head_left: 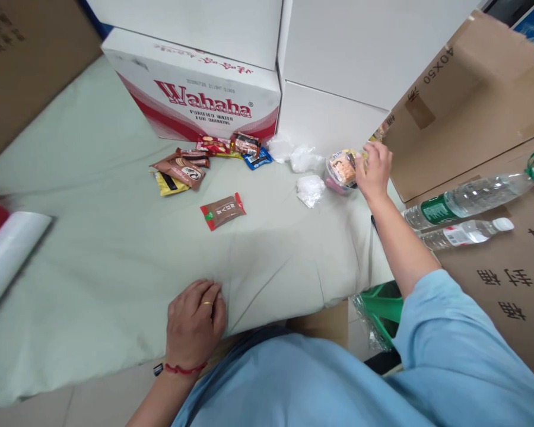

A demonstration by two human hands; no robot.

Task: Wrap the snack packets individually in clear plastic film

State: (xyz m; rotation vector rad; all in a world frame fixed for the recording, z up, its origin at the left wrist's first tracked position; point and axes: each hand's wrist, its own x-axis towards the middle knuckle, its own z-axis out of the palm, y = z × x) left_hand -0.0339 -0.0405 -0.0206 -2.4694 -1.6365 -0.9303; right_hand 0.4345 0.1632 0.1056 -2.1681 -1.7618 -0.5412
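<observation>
My right hand (374, 169) is at the right side of a small clear plastic tub (338, 188), thumb and fingers bent together at the edge of a wrapped snack (342, 167) lying in its top. The fingertips partly hide the contact. My left hand (196, 323) rests on the table's front edge with its fingers curled in and nothing visible in them. Ahead of it lies a brown packet with red ends (223, 212). Crumpled clear plastic wraps (310, 191) sit just left of the tub.
Several snack packets, including a brown one (180, 171) and a blue one (257, 159), lie before a white-and-red Wahaha carton (204, 89). Two plastic bottles, one large (476, 198) and one smaller (469, 233), are at right by cardboard boxes (454, 107). A pale green cloth (115, 267) covers the table.
</observation>
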